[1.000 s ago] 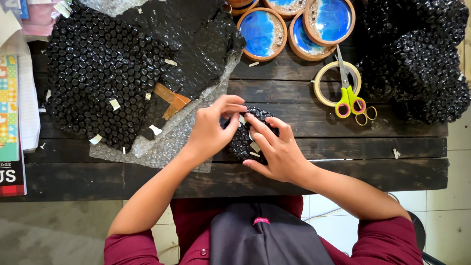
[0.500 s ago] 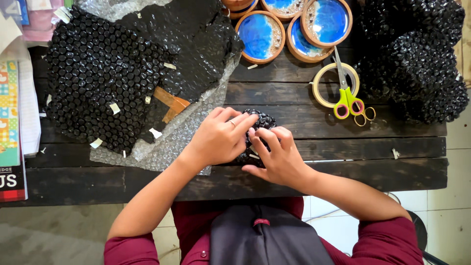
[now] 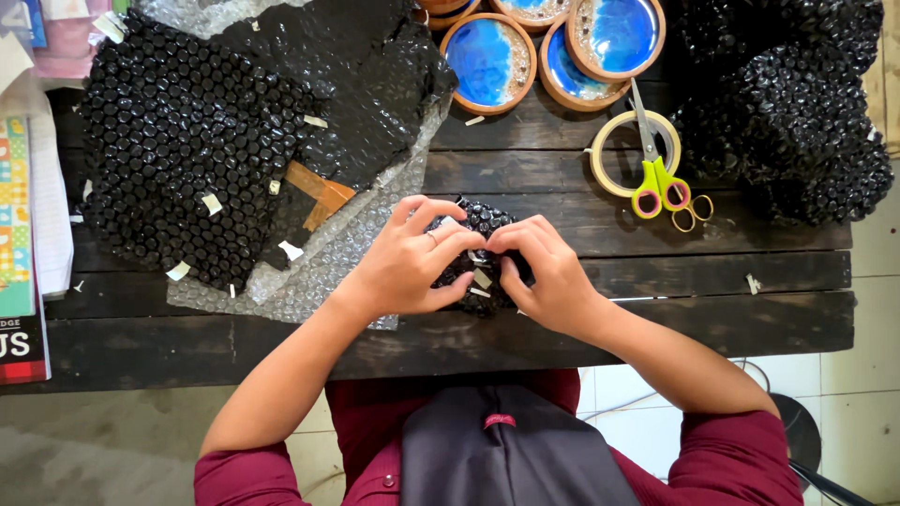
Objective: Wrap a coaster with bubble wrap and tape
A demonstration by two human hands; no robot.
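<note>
1. The dark wood desk [image 3: 712, 309] is the biggest thing here. You sit at its near edge.
2. On the left is a big sheet of black bubble wrap [image 3: 187, 159], w/ bits of tape stuck on it. A clear bubble wrap sheet [image 3: 319, 272] lies under it & pokes out near your left wrist.
3. At the far right is a pile of black wrapped bundles [image 3: 797, 122].
4. At the top middle sit round blue coasters w/ wood rims [image 3: 487, 58].
5. A tape roll [image 3: 619, 155] lies right of the middle. Yellow-green scissors [image 3: 656, 178] rest across it.
6. The small black bubble-wrap bundle [image 3: 473, 258] is in the middle of the desk, btwn your two hands.
7. Your left hand [image 3: 408, 267] curls round the bundle's left side, fingers on top, thumb below.
8. Your right hand [image 3: 553, 276] grips the right side, fingertips pressed down on a small tape piece [image 3: 480, 278].
9. Step, I think: you are sticking the wrap shut on the bundle.
10. The next move needs a firm rub along the tape, w/ the left hand keeping the fold tight so it does not pop open.
</note>
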